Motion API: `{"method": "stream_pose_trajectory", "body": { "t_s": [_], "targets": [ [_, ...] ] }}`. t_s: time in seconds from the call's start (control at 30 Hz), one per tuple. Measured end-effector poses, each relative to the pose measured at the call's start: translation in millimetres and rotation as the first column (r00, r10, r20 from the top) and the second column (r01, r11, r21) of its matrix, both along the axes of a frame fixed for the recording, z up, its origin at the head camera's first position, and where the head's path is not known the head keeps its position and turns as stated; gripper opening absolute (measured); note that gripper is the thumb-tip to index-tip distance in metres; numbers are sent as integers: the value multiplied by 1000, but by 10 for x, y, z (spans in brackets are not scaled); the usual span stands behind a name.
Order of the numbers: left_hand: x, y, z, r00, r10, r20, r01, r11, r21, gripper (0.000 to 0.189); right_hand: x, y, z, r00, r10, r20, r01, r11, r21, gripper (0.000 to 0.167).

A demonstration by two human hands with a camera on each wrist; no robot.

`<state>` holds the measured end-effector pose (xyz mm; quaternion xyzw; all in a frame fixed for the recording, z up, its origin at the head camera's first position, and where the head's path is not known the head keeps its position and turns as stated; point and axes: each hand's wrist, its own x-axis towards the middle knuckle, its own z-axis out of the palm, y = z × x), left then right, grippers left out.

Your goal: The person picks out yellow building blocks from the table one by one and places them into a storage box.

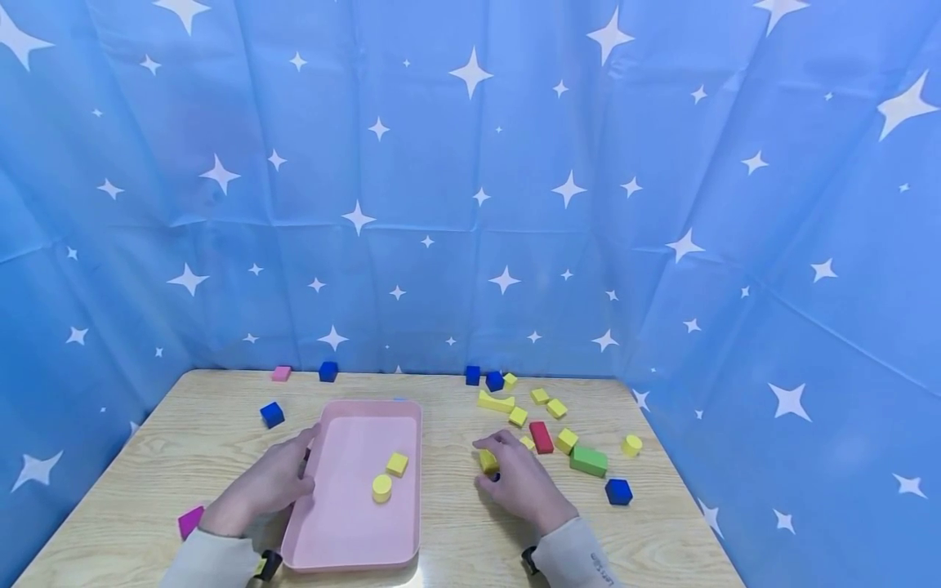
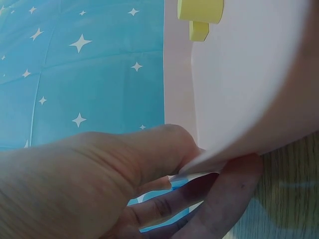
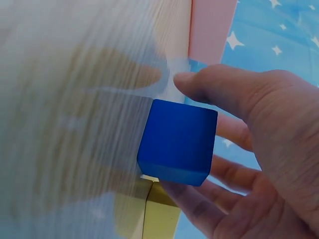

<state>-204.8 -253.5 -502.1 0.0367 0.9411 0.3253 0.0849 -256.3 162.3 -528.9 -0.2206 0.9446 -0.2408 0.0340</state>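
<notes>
A pink tray (image 1: 353,547) lies on the table, holding a yellow cylinder (image 1: 381,488) and a yellow block (image 1: 397,465). My left hand (image 1: 268,478) grips its left wall, thumb on the inner side and fingers outside, as the left wrist view (image 2: 149,154) shows. To the tray's right, my right hand (image 1: 525,482) reaches over a yellow block (image 1: 488,461) and a blue cube (image 3: 177,142). The cube rests on the table between thumb and fingers, with a gap to the thumb. Whether the fingers touch either block is hard to tell.
Yellow blocks, a red block (image 1: 541,438), a green block (image 1: 588,461) and a blue cube (image 1: 619,492) lie on the right. More blue cubes (image 1: 473,375) stand along the back. A blue cube (image 1: 272,415) and a magenta block (image 1: 191,522) lie left of the tray.
</notes>
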Motion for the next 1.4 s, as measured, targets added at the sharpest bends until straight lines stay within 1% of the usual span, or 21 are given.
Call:
{"method": "stream_pose_trajectory", "body": {
  "t_s": [0.1, 0.17, 0.23, 0.4, 0.5, 0.67, 0.8, 0.97, 1.2, 1.4],
  "targets": [
    [-3, 1, -2, 1000, 1, 4, -1, 1000, -6, 93, -4, -15, -6, 1000, 9, 13, -9, 1000, 7, 58],
    [-4, 1, -4, 1000, 2, 6, -2, 1000, -2, 94, -7, -24, -4, 1000, 14, 21, -14, 1000, 13, 58],
    [-5, 1, -5, 1000, -1, 3, 1, 1000, -3, 94, -16, -36, -2, 1000, 17, 22, -18, 1000, 20, 53],
    [-5, 2, -10, 1000, 0, 4, 0, 1000, -6, 94, -28, -61, 3, 999, 33, 14, -33, 999, 15, 35],
    [-2, 2, -12, 1000, 6, 14, -6, 1000, 4, 94, -30, -73, 4, 999, 43, 4, -43, 999, 4, 31],
    [9, -1, -8, 1000, 2, 15, -2, 1000, 18, 94, -45, -85, 2, 998, 54, -12, -54, 999, 2, 30],
    [9, -6, -11, 1000, -8, 1, 8, 1000, 3, 93, -49, -104, 13, 998, 62, -3, -62, 998, -5, 31],
    [3, -3, -11, 1000, -3, 2, 3, 1000, 16, 93, -45, -141, 25, 998, 65, 1, -65, 998, -9, 31],
    [4, -21, -26, 999, -23, -32, 24, 1000, 11, 93, -29, -198, 49, 993, 112, -34, -113, 994, -13, 32],
    [-3, -21, -26, 1000, -13, -20, 13, 1000, 6, 93, 2, -276, 90, 992, 123, -17, -124, 992, -21, 32]
  ]
}}
